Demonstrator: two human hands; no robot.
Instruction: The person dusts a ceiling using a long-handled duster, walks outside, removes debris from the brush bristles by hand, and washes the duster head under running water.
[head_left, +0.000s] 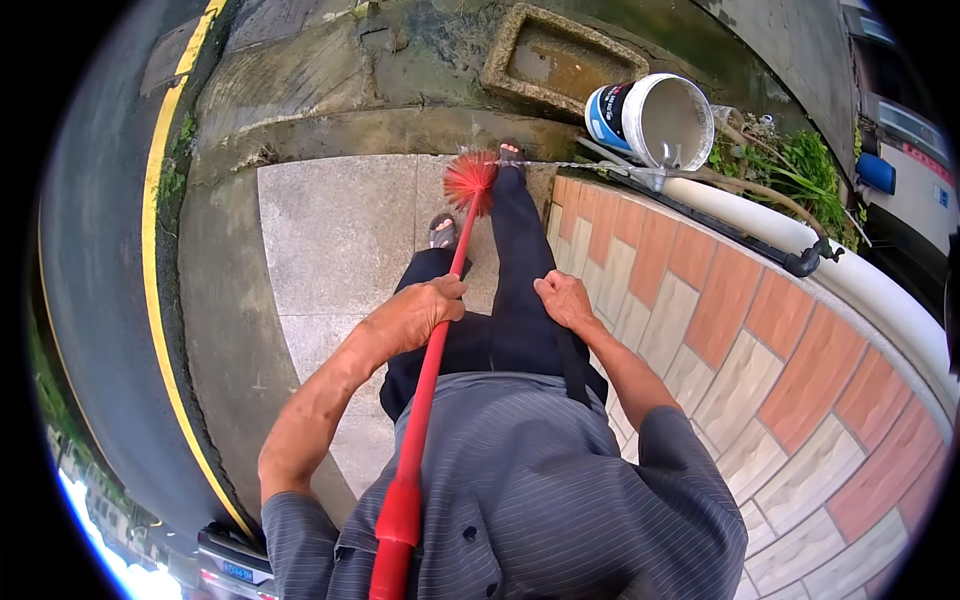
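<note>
My left hand [437,302] is wrapped round the red pole [428,380] of a long-handled brush, its thick lower end against my shirt. At the far end the round head of red bristles [470,182] is beside my foot in a dark sandal. My right hand [564,299] is closed in front of my thigh, with a black strap [573,365] running down from it to my waist. A thin stream of water runs sideways from a metal tap [655,178] towards the bristles.
A white bucket [675,122] with a blue and black label stands by the tap. Behind it is a stone trough [565,62]. A white pipe [745,205] follows the tiled wall [720,330] on my right. On my left lies the road with a yellow line [152,230].
</note>
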